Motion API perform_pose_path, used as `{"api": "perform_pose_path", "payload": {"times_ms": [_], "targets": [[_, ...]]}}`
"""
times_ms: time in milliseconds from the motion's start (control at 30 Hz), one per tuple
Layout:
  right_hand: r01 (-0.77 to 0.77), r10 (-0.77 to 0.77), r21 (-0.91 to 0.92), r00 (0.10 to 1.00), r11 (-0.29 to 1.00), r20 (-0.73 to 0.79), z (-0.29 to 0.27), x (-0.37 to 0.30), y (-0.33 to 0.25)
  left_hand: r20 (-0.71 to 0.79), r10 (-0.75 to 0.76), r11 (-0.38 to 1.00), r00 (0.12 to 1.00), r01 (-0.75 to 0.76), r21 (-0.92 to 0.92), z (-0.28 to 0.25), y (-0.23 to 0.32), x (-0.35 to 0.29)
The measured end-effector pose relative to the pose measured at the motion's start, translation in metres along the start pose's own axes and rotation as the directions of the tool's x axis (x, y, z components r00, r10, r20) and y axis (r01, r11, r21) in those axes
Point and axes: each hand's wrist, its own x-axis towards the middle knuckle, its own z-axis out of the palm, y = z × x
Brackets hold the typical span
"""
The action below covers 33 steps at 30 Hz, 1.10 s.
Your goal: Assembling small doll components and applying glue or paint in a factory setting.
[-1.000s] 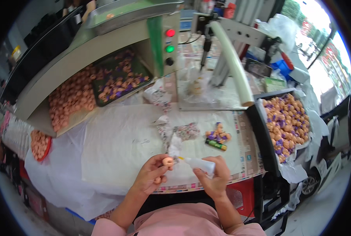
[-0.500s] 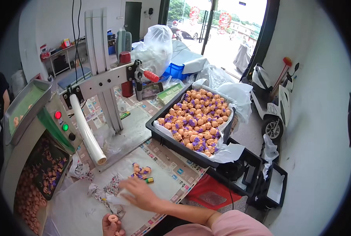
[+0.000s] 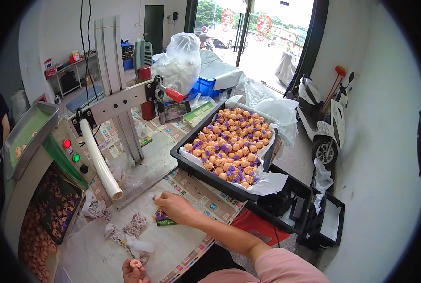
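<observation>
Reaching across the surface [image 3: 182, 245], right hand [image 3: 175, 207] curled, fingertips pinching at a small cluster of purple and green pieces [image 3: 163, 219]; count within the cluster unclear. Left hand [image 3: 134, 271] at the lower edge, pinching one small round orange piece [image 3: 135, 263]. One black tray [image 3: 206, 177] heaped with orange and purple pieces just beyond. Open paper-covered room between both hands; crumpled wrappers [image 3: 125, 233] left of it.

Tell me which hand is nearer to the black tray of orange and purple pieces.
Right. The right hand rests on the table just left of and below the black tray; the left hand is farther down at the picture's bottom edge, holding a small orange piece.
</observation>
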Motion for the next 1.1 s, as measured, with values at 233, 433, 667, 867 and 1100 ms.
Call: {"api": "perform_pose_path", "payload": {"times_ms": [233, 433, 667, 867, 1100], "targets": [[-0.024, -0.014, 0.125, 0.956, 0.992, 0.293, -0.012, 0.028, 0.020, 0.059, -0.050, 0.998, 0.997, 0.052, -0.025, 0.000, 0.003, -0.001], [0.107, -0.103, 0.130, 0.994, 0.986, -0.032, -0.010, 0.019, 0.023, -0.026, -0.035, 0.998, 0.999, 0.034, -0.058, 0.004, 0.004, -0.009], [-0.034, -0.017, 0.752, 0.998, 0.659, 0.060, 0.001, -0.005, -0.024, 0.004, -0.021, 0.999, 1.000, 0.021, -0.036, 0.010, 0.003, -0.013], [-0.179, -0.145, 0.916, 0.959, 0.360, 0.245, 0.014, -0.033, -0.073, 0.101, -0.043, 0.992, 0.994, 0.055, -0.115, 0.019, 0.013, 0.004], [-0.226, -0.221, 0.913, 0.924, 0.339, 0.311, 0.037, -0.046, -0.109, 0.140, -0.004, 0.990, 0.990, 0.024, -0.138, -0.003, 0.023, -0.001]]}}
